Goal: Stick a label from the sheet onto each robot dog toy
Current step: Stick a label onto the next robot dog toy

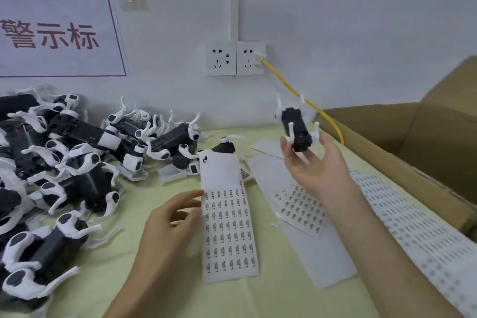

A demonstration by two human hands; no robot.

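One black-and-white robot dog toy point(294, 126) is up in the air, belly side toward me, its lower end at the spread fingertips of my right hand point(315, 165). That hand's fingers are straight and not curled round the toy. My left hand point(175, 219) hovers with relaxed fingers at the left edge of the label sheet point(229, 235), which lies flat on the table and carries several rows of small labels. A large pile of robot dog toys point(72, 162) covers the left of the table.
More label sheets point(299, 206) and a long strip of labels point(413, 227) lie to the right. An open cardboard box point(402, 142) stands at the far right. A yellow cable point(309, 106) runs from the wall sockets point(235, 58) toward the box.
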